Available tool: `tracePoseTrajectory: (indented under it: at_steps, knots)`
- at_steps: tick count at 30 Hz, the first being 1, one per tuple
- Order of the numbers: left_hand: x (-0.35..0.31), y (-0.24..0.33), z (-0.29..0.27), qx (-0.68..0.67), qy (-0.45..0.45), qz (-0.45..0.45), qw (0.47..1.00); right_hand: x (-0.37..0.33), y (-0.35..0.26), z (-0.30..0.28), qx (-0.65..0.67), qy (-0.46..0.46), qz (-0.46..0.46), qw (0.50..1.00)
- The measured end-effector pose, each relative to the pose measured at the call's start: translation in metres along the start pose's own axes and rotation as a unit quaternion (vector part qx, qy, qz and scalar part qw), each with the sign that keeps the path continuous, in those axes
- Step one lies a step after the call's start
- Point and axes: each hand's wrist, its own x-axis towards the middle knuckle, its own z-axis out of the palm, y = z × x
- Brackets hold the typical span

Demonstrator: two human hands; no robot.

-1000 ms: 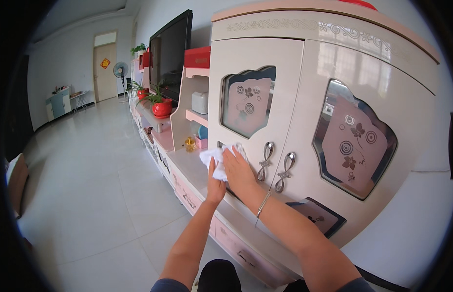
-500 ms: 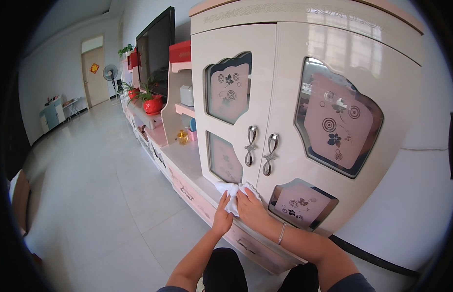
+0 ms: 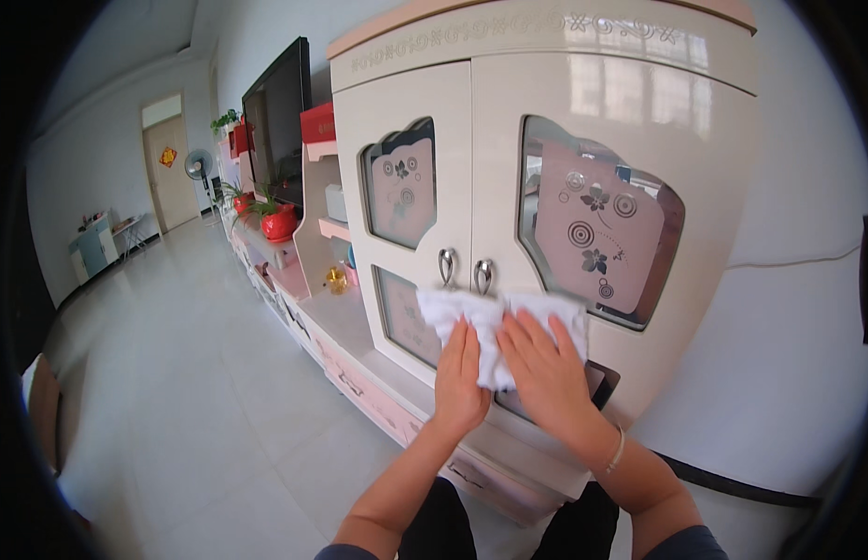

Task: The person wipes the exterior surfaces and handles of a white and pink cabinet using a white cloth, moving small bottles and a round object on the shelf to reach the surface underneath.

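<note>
Floor (image 3: 219,373), left; cabinet (image 3: 497,187), right. Cloth (image 3: 488,329), white, 1: at cabinet front, long axis left to right, hiding near ends of 2 handles (image 3: 446,266). Left hand (image 3: 460,381) on left half, right hand (image 3: 548,378) on right. Grip: fingers straight over cloth; whether pinching, cannot tell.

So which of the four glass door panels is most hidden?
The lower panel on the right door: the right hand and white cloth hide most of it. The lower-left panel is only partly covered; both upper panels show almost whole.
</note>
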Motion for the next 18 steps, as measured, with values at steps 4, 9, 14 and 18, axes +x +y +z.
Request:
tracePoseTrajectory:
  at_steps: [4,9,14,18]
  knots:
    - [-0.037,0.005,0.006,-0.071,-0.057,-0.063,0.994,-0.026,0.001,-0.005,-0.001,-0.023,-0.038,0.999]
    - [-0.06,0.009,0.005,-0.106,-0.082,-0.087,0.987,-0.033,-0.006,0.0,0.035,-0.056,-0.069,0.995]
    - [-0.045,0.023,-0.02,-0.112,0.012,-0.06,0.992,-0.029,-0.02,-0.019,0.053,-0.041,-0.041,0.997]
    - [-0.044,0.032,-0.019,-0.135,0.048,-0.064,0.988,-0.028,-0.027,-0.023,0.055,-0.012,-0.018,0.998]
